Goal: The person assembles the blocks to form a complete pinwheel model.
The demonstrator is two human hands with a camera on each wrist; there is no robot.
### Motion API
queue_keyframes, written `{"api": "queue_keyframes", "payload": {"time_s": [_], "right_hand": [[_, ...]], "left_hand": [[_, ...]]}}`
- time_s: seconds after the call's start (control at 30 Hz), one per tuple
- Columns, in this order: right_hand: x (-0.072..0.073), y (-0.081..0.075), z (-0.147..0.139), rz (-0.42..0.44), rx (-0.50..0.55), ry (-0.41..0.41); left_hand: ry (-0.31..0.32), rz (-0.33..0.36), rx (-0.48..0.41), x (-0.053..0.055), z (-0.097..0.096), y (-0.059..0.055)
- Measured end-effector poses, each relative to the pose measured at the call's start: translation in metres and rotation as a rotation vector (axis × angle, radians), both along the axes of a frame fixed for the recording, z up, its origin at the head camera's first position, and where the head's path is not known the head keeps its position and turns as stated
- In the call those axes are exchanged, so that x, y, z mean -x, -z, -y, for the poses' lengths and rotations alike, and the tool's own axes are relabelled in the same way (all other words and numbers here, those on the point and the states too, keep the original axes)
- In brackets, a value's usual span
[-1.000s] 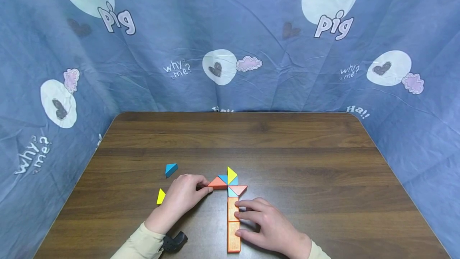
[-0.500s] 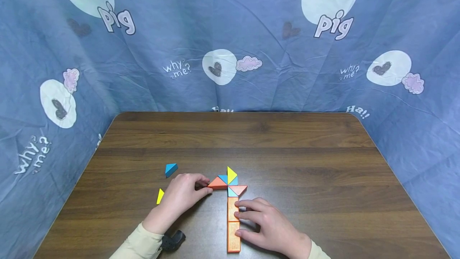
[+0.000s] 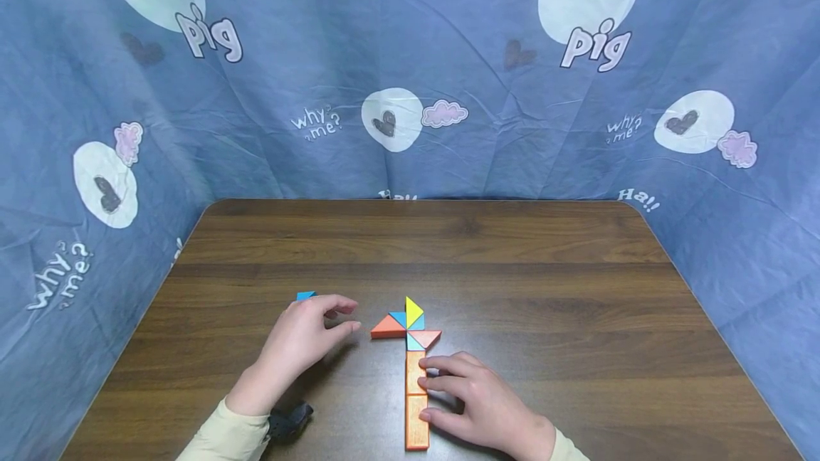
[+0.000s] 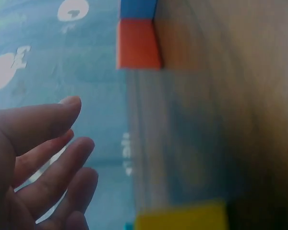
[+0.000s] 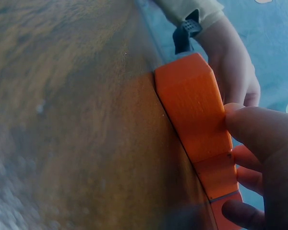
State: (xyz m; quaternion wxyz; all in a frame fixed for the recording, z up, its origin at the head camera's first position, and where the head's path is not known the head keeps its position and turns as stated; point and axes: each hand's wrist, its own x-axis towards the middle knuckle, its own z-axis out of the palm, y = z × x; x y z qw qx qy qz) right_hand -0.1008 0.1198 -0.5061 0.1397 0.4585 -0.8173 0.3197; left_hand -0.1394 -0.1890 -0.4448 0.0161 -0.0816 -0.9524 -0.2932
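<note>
My left hand (image 3: 306, 334) is held over the table, fingers apart and loosely bent, with nothing between them. To its right lies a pinwheel of triangular blocks: a red-orange triangle (image 3: 388, 328), a blue one (image 3: 398, 318), a yellow one (image 3: 413, 313), a pink one (image 3: 426, 338) and light-blue ones. Two orange rectangular blocks, upper (image 3: 416, 373) and lower (image 3: 417, 422), form a stem below it. The thumb and fingertips of my right hand (image 3: 477, 400) rest along the stem's right edge. In the left wrist view, the red-orange triangle (image 4: 138, 44) stands apart from the fingers.
A loose blue triangular block (image 3: 306, 296) is partly hidden behind the left hand. The left wrist view has a yellow block (image 4: 182, 218) at its bottom edge. The wooden table (image 3: 551, 290) meets a blue printed cloth (image 3: 480, 162) at the back.
My left hand has let go of the red-orange triangle and moved left, now covering the loose yellow block and part of the blue one. The right hand and the block figure stay put.
</note>
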Motion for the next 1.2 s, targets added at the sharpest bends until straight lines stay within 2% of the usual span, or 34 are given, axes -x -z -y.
{"api": "queue_keyframes", "payload": {"time_s": [0.2,0.33,0.43,0.6,0.7,0.87,1.2], "right_hand": [[-0.001,-0.001,-0.002,0.050,-0.045,0.016],[-0.001,-0.001,-0.002,0.070,-0.065,0.024],[0.000,-0.001,-0.002,0.044,-0.047,0.016],[0.000,0.000,-0.001,0.007,-0.012,0.003],[0.001,0.000,-0.001,-0.003,-0.003,-0.004],[0.001,0.002,0.000,-0.007,0.004,-0.004],[0.001,0.002,0.000,-0.014,0.002,-0.002]], "left_hand": [[-0.029,0.005,-0.033,0.007,0.037,-0.009],[-0.037,0.017,-0.073,0.013,0.065,-0.011],[-0.023,0.043,-0.094,0.018,0.083,-0.008],[0.011,0.104,-0.159,0.029,0.107,0.006],[0.030,0.121,-0.179,0.032,0.115,0.015],[0.043,0.118,-0.161,0.035,0.120,0.026],[0.039,0.146,-0.159,0.037,0.121,0.037]]}}
